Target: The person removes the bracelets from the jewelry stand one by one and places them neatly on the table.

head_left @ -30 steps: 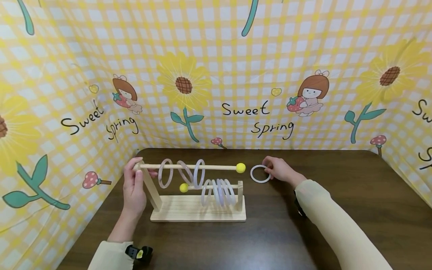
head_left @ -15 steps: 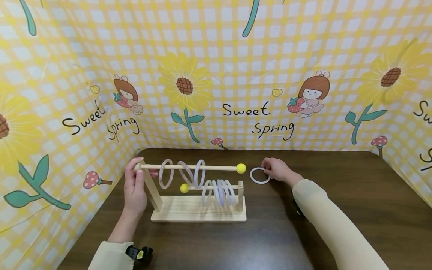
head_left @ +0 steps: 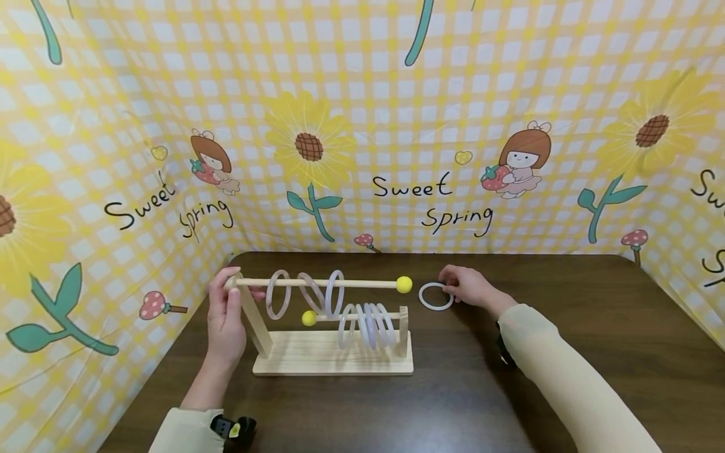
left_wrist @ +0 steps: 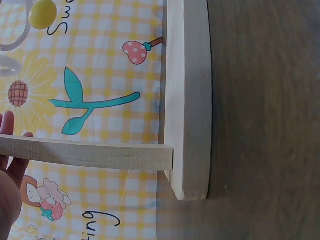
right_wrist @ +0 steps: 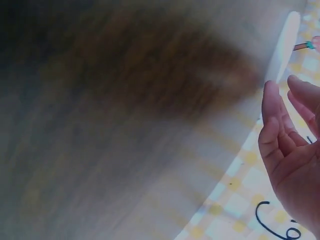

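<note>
My left hand (head_left: 225, 321) grips the top of the tall wooden post (head_left: 257, 327) of a small wooden stand. From that post an upper rod (head_left: 368, 284) runs right to a yellow ball (head_left: 404, 284), with 3 pale translucent rings hanging on it. Several more rings (head_left: 370, 327) hang on a lower rod, which runs left from a short post (head_left: 403, 346) to another yellow ball (head_left: 308, 318). Right of the stand, my right hand (head_left: 474, 288) pinches a white ring (head_left: 433, 308) by its edge, apart from the rods. The right wrist view shows this ring (right_wrist: 282, 47) nearly edge-on at the fingertips.
The stand's flat base (head_left: 317, 363) sits on a dark brown wooden table (head_left: 442, 402). A yellow checked cloth (head_left: 362, 126) with flowers and lettering rises behind the table and along its sides. A black strap device (head_left: 233, 430) is on the left wrist.
Both hands keep nearly the same places and holds. The pinched ring looks slightly flatter in the head view than a second ago. The rings on the stand have not moved.
</note>
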The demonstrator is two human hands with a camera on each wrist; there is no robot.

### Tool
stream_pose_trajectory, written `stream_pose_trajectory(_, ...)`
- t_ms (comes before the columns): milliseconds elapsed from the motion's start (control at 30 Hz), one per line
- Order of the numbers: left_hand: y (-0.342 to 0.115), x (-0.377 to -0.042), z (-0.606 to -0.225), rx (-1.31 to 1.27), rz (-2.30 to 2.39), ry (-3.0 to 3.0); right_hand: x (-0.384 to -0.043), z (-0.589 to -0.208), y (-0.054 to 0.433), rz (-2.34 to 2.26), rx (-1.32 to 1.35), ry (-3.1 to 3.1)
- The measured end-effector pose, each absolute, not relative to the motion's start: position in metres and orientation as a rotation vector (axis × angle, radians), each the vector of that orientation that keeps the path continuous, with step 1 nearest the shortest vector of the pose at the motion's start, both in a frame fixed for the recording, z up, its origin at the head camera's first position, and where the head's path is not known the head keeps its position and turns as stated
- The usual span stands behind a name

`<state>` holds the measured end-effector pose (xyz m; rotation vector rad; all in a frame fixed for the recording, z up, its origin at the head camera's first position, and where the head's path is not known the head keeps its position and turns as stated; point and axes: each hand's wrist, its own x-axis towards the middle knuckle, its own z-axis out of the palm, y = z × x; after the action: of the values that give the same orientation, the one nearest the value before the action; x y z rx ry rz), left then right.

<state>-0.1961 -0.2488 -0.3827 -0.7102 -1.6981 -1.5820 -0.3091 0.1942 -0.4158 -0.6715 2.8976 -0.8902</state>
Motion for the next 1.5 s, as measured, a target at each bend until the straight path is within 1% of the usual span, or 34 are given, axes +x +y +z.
stream_pose_trajectory(100,-0.249,-0.196,-0.383,-0.711,-1.588,-1.688,-0.302,-0.409,0.195,-0.906,-0.681,2.925)
stream_pose_trajectory(333,-0.247,-0.197,-0.383,-0.728,-1.574,-1.696,-0.28,-0.395,0.197,-1.063,-0.865,3.019)
stream_pose_trajectory(733,-0.247,-0.198,-0.384,-0.726,-1.594,-1.667,-0.227,-0.366,0.187,-1.616,-0.845,2.921)
stream_pose_trajectory(1033,-0.247,-0.198,-0.384,-0.72,-1.592,-1.666,-0.189,-0.353,0.172,-2.079,-1.104,2.635)
stream_pose_trajectory(1200,-0.248,-0.198,-0.384,-0.722,-1.591,-1.668,-0.176,-0.351,0.162,-2.164,-1.245,2.547)
stream_pose_trajectory(1500,-0.248,-0.198,-0.384,-0.73,-1.59,-1.664,-0.162,-0.359,0.141,-2.085,-1.313,2.446)
